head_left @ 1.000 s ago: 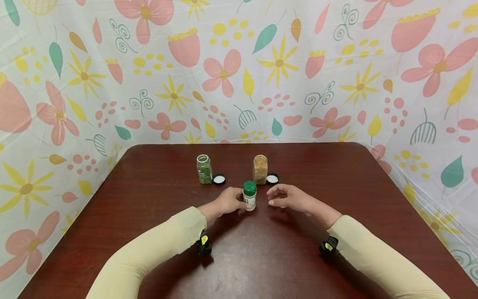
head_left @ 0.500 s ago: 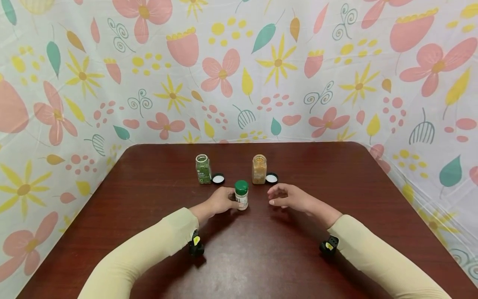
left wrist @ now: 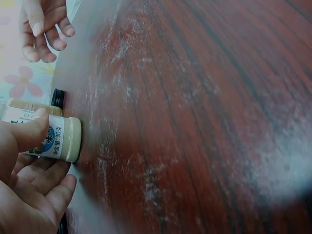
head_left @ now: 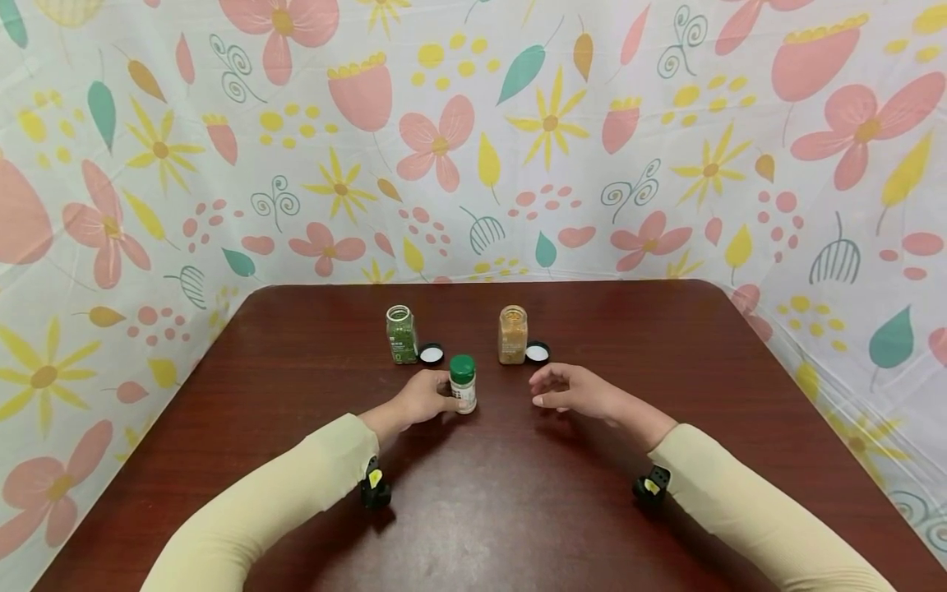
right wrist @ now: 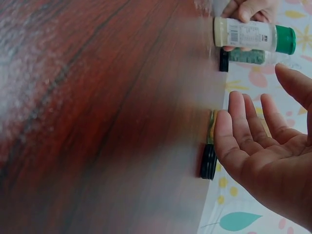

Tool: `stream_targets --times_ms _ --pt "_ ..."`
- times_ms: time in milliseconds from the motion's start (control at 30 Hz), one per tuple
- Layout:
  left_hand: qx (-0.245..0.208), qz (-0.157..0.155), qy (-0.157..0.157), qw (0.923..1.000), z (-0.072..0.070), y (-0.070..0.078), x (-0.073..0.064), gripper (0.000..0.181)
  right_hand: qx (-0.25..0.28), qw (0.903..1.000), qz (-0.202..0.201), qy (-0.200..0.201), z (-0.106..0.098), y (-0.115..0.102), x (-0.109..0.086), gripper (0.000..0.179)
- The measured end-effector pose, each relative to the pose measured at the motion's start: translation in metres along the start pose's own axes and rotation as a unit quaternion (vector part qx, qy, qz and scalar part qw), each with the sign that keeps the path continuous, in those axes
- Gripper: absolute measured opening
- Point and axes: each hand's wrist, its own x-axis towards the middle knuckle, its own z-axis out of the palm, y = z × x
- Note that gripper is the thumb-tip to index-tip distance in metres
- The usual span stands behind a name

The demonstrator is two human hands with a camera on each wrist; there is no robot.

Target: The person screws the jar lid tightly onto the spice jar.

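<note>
My left hand [head_left: 425,397] grips a small spice shaker [head_left: 464,393] with a green cap and a white label, thumb on the near side. In the left wrist view the thumb presses on the label of the shaker [left wrist: 63,139], whose base is close to the table. The right wrist view shows the shaker [right wrist: 248,35] upright, its green cap on. My right hand [head_left: 580,390] hovers to the right with relaxed fingers and holds nothing. In the right wrist view the palm of that hand [right wrist: 268,151] faces the camera.
An uncapped jar of green flakes [head_left: 403,337] stands at the back left, a black lid [head_left: 431,354] beside it. Right of these is an uncapped jar of orange-tan seasoning [head_left: 513,335] with another black lid [head_left: 537,353]. All stand on a dark red-brown table [head_left: 629,329].
My left hand has moved left with the shaker, away from the right hand, ending in front of the gap between the two jars. The right hand has stayed in place.
</note>
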Motion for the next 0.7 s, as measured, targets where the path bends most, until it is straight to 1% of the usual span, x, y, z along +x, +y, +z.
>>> stream_targets --times_ms 233,367,600,700 --pt "0.0 0.014 0.005 0.9999 -0.008 -0.007 -0.004 0.031 0.0 1.0 -0.002 0.001 -0.001 0.0 -0.001 0.039" --pt "0.004 0.006 0.018 0.9998 -0.013 -0.013 -0.007 0.031 -0.001 1.0 0.0 -0.001 -0.001 -0.001 -0.001 0.039" --pt "-0.005 0.003 0.022 0.9997 -0.021 -0.021 -0.011 0.031 -0.003 1.0 -0.001 -0.003 -0.002 -0.002 -0.001 0.039" --pt "-0.002 -0.005 0.032 0.9995 -0.026 -0.025 -0.014 0.03 -0.003 1.0 -0.003 -0.004 -0.003 -0.001 0.0 0.04"
